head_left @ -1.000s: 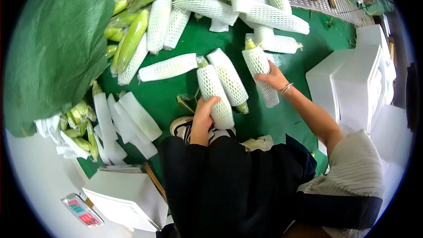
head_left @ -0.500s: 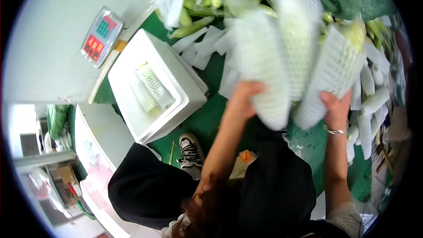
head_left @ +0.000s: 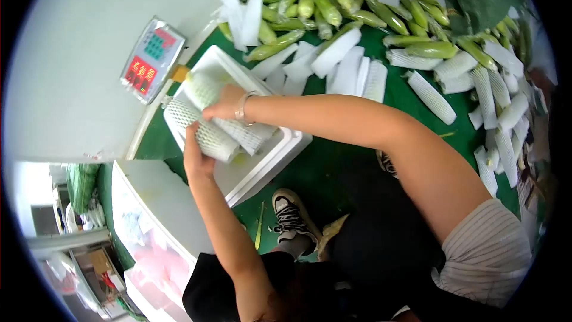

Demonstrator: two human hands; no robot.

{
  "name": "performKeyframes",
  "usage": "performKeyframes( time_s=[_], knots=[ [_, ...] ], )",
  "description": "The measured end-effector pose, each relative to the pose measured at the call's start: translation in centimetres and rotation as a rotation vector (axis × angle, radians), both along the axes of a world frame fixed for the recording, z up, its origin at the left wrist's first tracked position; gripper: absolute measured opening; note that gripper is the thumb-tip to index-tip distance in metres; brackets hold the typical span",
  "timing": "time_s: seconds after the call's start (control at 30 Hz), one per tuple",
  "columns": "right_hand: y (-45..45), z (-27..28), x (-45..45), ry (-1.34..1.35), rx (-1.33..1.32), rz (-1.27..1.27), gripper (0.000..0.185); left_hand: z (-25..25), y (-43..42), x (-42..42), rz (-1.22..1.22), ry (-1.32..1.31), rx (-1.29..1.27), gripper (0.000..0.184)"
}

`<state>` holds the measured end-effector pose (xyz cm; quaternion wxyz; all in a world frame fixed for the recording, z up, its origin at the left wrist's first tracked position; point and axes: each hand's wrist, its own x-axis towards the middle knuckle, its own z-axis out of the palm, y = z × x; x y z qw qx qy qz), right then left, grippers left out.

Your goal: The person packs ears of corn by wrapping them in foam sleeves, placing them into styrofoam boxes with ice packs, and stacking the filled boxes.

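Observation:
A white foam box (head_left: 260, 174) stands tilted, with several ears of corn in white foam net sleeves inside. My left hand (head_left: 198, 154) is closed round the lower side of a netted corn ear (head_left: 199, 131) along the box's left side. Over the middle of the box, my right hand (head_left: 225, 104), with a bracelet at the wrist, presses its fingers on another sleeved corn cob (head_left: 205, 88). Part of that cob is hidden under the hand. One more foam sleeve (head_left: 243, 135) shows below my right hand, next to the left-hand ear.
A digital scale (head_left: 152, 59) with red figures stands beyond the box. Green corn ears (head_left: 328, 9) lie heaped at the back, with white foam sheets (head_left: 336, 50) before them. Several netted ears (head_left: 432, 96) lie at right. A second white box (head_left: 158, 194) stands at left.
Both hands have moved left and down into the foam box with the netted corn ears they held over the green floor. The view has shifted, and the corn heap shows more fully.

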<state>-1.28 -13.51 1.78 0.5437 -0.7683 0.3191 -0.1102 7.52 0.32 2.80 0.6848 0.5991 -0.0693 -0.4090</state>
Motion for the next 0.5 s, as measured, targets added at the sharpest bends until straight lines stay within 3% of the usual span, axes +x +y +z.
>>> performKeyframes(
  time_s=[0.07, 0.1, 0.13, 0.17, 0.2, 0.23, 0.27, 0.3, 0.37, 0.43, 0.5],
  knots=[
    [0.2, -2.5, 2.2, 0.116, -0.114, -0.016, 0.082, -3.3, 0.4, 2.7, -0.081, -0.231, 0.192, 0.053],
    [0.1, -4.2, 3.7, 0.035, -0.155, -0.056, 0.089, -4.9, 0.6, 4.8, -0.077, -0.133, 0.32, 0.05],
    [0.9, -3.7, 3.2, -0.158, -0.181, -0.253, 0.088, -5.0, 0.7, 5.4, -0.156, -0.189, 0.283, 0.057],
    [1.2, -5.5, 4.5, -0.298, -0.377, -0.352, 0.077, -5.7, 0.4, 5.7, -0.103, -0.491, 0.434, 0.063],
    [1.1, -5.6, 4.6, -0.304, -0.504, -0.293, 0.061, -5.0, 0.2, 4.6, -0.215, -1.116, 0.612, 0.068],
    [1.6, -3.5, 1.6, -0.244, -0.71, -0.103, 0.048, -2.3, -0.4, 1.1, -0.228, -1.453, 0.702, 0.071],
    [2.5, -4.1, 0.5, -0.272, -0.93, -0.182, 0.043, -2.3, -1.3, 0.2, -0.014, -1.58, 1.042, 0.075],
    [2.5, -4.4, 0.0, -0.311, -1.158, -0.245, 0.039, -1.5, -1.9, -1.0, 0.032, -1.775, 0.958, 0.072],
    [2.1, -1.1, -5.1, -0.354, -1.098, -0.273, 0.038, -1.9, -2.6, -0.1, -0.169, -1.799, 0.559, 0.064],
    [1.8, 0.9, -13.1, -0.435, -0.935, -0.253, 0.036, -1.8, -3.5, -1.0, -0.288, -1.744, 0.585, 0.062],
    [-0.7, -0.2, -21.5, -0.393, -0.876, -0.251, 0.037, -4.9, -3.6, 2.7, -0.583, -1.503, 0.539, 0.062]
  ],
)
